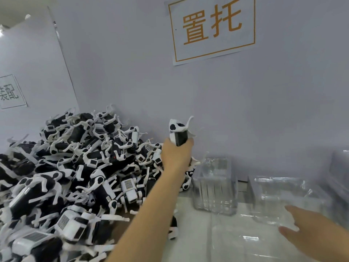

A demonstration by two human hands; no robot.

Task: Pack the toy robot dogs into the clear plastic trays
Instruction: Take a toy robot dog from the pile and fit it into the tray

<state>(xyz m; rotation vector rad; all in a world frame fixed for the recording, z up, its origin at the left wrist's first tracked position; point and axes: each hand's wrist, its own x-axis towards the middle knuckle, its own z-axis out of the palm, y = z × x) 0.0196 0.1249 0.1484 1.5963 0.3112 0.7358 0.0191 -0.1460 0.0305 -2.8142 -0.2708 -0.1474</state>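
Head view: a person stands at a counter [190, 224] by a grey wall.
Left hand [176, 155]: its fingers wrap round one toy dog [178, 132], lifted up high, likely so it can go over to a tray.
Right hand [306, 225]: fingers out flat and loose, holding nothing, reaching at the near tray [279, 197], maybe to keep it steady.
Dog pile [75, 167]: heaped on the left, close to grab.
Tray stack [215, 188]: just beside the pile.

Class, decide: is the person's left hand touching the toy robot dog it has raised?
Touching. The head view shows the left hand with fingers wrapped round the lower body of the toy robot dog.
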